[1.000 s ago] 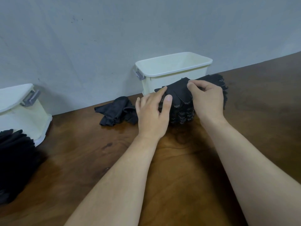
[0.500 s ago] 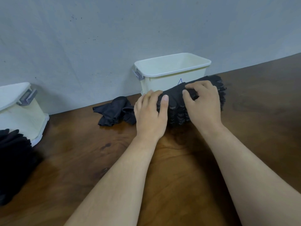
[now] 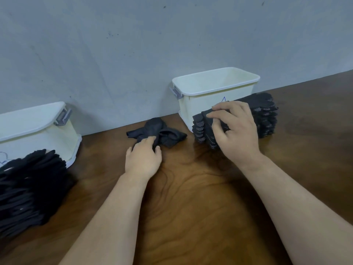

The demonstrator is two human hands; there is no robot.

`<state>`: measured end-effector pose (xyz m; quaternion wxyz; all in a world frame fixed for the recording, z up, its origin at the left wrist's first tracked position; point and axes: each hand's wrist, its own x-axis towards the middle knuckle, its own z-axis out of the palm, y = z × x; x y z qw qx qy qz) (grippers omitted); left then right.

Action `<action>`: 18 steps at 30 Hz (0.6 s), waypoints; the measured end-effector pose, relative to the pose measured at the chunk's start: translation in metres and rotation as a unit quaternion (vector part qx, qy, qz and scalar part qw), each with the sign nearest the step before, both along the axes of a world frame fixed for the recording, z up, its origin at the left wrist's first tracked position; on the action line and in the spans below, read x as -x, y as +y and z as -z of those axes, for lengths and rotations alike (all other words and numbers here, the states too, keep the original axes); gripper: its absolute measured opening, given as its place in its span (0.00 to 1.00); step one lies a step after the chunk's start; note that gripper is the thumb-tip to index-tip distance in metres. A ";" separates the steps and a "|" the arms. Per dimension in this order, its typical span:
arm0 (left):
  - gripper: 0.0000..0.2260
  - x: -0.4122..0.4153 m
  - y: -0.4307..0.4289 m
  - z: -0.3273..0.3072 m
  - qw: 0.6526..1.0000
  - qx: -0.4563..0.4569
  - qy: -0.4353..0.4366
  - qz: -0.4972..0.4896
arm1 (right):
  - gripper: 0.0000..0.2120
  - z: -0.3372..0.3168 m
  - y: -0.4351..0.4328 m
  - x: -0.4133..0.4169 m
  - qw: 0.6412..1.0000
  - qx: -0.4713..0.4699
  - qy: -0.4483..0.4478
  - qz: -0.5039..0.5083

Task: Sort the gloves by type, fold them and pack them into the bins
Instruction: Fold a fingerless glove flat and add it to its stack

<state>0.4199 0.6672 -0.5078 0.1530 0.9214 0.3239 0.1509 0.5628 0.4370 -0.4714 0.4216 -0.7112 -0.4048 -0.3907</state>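
Note:
A stack of black dotted gloves point(image 3: 265, 115) lies on the wooden table right in front of the right cream bin point(image 3: 215, 87). My right hand point(image 3: 236, 131) rests on top of the stack, fingers curled over its left end. A crumpled plain black glove point(image 3: 158, 131) lies left of the stack, and my left hand point(image 3: 143, 159) pinches its near edge. At the far left a pile of plain black gloves point(image 3: 28, 190) sits in front of the left cream bin point(image 3: 38, 127).
The grey wall runs just behind both bins. Each bin has a grey latch handle point(image 3: 176, 92). Bare brown table top point(image 3: 191, 217) stretches between my forearms and off to the right.
My left hand has left the dotted stack and moved left onto the crumpled black glove. My right hand stays on the stack. The camera has turned left, showing more of the left pile.

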 end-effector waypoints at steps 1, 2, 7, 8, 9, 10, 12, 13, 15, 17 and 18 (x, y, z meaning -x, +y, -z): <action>0.21 0.008 -0.001 -0.001 1.000 -0.016 0.007 0.005 | 0.09 0.000 0.001 0.001 1.000 0.005 -0.001 -0.008; 0.21 0.018 -0.004 -0.003 0.999 -0.030 0.015 0.005 | 0.10 0.000 0.002 0.003 1.000 0.011 -0.001 -0.016; 0.24 0.080 -0.017 -0.004 0.993 -0.096 0.068 0.003 | 0.10 0.003 0.015 0.036 0.992 0.079 0.003 -0.099; 0.25 0.093 -0.021 -0.004 0.991 -0.113 0.076 0.005 | 0.10 0.004 0.019 0.045 0.986 0.111 0.007 -0.129; 0.26 0.105 -0.026 -0.005 0.988 -0.131 0.082 0.008 | 0.10 0.004 0.024 0.054 0.977 0.146 0.010 -0.156; 0.27 0.116 -0.031 -0.006 0.986 -0.143 0.083 0.012 | 0.10 0.006 0.029 0.061 0.967 0.181 0.011 -0.177; 0.28 0.134 -0.040 -0.010 0.986 -0.148 0.066 0.027 | 0.12 0.012 0.040 0.070 0.952 0.240 0.010 -0.187; 0.27 0.142 -0.042 -0.012 0.988 -0.144 0.047 0.036 | 0.13 0.016 0.046 0.073 0.949 0.262 0.012 -0.174; 0.23 0.153 -0.040 -0.019 0.991 -0.125 -0.013 0.046 | 0.15 0.025 0.056 0.075 0.948 0.292 0.026 -0.126; 0.20 0.157 -0.029 -0.026 0.989 -0.134 -0.050 0.036 | 0.16 0.032 0.066 0.072 0.945 0.315 0.056 -0.076; 0.20 0.156 -0.024 -0.028 0.988 -0.145 -0.037 0.030 | 0.17 0.033 0.072 0.070 0.941 0.327 0.073 -0.053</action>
